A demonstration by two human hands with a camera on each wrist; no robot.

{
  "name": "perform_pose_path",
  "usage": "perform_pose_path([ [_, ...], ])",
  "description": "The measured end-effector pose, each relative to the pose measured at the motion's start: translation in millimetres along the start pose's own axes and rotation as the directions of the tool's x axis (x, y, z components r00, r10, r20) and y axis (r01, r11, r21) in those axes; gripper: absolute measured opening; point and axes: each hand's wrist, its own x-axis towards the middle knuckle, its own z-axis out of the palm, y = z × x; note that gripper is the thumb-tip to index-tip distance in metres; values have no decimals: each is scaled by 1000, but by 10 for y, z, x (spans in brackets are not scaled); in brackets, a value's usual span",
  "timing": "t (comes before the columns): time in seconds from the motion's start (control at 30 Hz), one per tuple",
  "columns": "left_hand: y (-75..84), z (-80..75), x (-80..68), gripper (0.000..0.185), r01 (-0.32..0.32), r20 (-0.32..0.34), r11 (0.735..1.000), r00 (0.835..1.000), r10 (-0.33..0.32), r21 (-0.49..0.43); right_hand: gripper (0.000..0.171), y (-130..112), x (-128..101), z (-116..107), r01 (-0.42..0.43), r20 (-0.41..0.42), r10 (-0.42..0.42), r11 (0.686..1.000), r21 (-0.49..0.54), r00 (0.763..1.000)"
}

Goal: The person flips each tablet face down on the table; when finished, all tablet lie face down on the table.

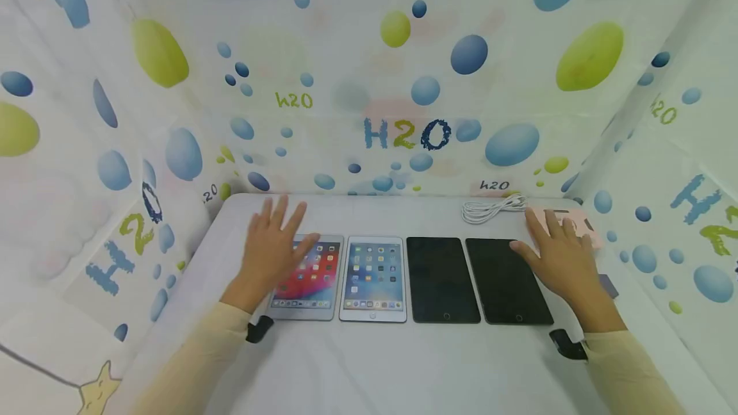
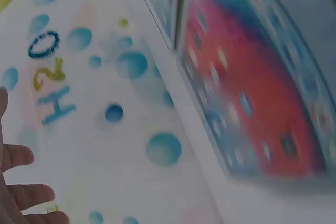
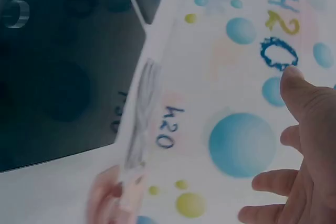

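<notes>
My left hand (image 1: 270, 255), fingers spread and straight, overlaps the left side of a lit tablet (image 1: 311, 287) with a red and blue home screen. A second lit tablet (image 1: 373, 280) with a pale blue screen lies beside it. To its right are a dark-screened tablet (image 1: 442, 280) and another dark tablet (image 1: 510, 284), all in one row. Over the right edge of that last one is my right hand (image 1: 562, 258), its fingers spread and nothing in its grasp. The left wrist view shows the red screen (image 2: 241, 93) close up; the right wrist view shows a dark screen (image 3: 63, 87).
A coiled white cable (image 1: 487, 210) lies at the back right of the white table (image 1: 357, 364). Behind the right hand is a flat pink item (image 1: 576, 223), with a small dark purple piece (image 1: 608, 285) beside that hand. Curtains printed with bubbles (image 1: 426, 91) enclose the table.
</notes>
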Motion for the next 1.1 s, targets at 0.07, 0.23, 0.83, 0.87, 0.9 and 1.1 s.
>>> perform_pose_path([
  [0.07,278,69,0,65,15,29,979,1000,-10,-203,79,102,-124,52,-40,58,35,996,84,998],
  [0.23,1124,246,45,55,410,442,314,896,34,-856,79,359,-442,205,-236,289,115,871,432,950],
  [0.83,2962,832,481,57,757,783,-323,618,73,-568,72,586,-754,405,-556,551,131,376,741,824],
  [0.87,2980,835,493,57,760,787,-319,614,65,-566,71,593,-755,408,-555,551,124,364,748,825],
  [0.9,2993,842,502,58,761,790,-319,611,58,-565,71,600,-755,412,-552,550,117,354,755,827],
  [1.1,3029,886,508,61,772,799,-313,598,61,-553,69,654,-768,430,-554,550,115,328,765,827],
])
